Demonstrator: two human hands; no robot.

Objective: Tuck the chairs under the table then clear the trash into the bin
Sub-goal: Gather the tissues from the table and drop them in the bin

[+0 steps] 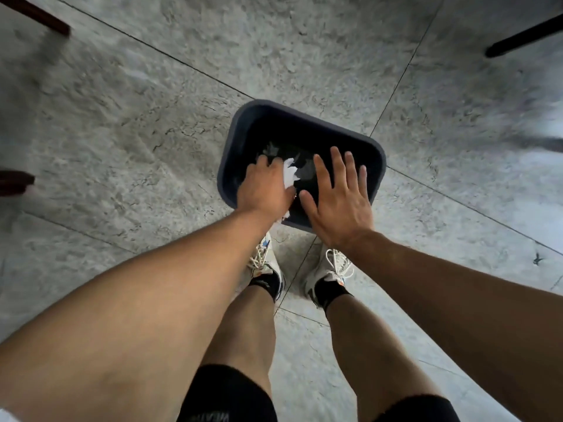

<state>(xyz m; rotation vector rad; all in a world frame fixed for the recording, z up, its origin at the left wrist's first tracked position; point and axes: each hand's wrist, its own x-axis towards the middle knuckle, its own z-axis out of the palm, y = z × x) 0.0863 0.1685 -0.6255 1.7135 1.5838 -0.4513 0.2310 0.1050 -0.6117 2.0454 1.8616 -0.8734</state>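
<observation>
Looking straight down from the head at a dark bin [234, 141] sitting on the floor [122, 132], just past two white shoes [330, 269]. Left hand [265, 187] hanging over the near left part of the bin, fingers curling down around crumpled white trash [289, 175], gripping it. Right hand [338, 193] floating over the near right part, fingers straight and spread, holding nothing. More paper bits [271, 149] lying deep inside the bin already. Probably dropping the trash in right now. Best way: keeping the left hand well inside the rim, opening all the fingers at once, letting every scrap fall in and not over the near edge, where a little white bit seems to be poking out under the wrist. Floor made of big grey stone-look tiles with thin dark lines. Dark furniture legs [524, 38] showing at the top corners and the left edge, blurry, maybe chairs. No tabletop showing anywhere.
</observation>
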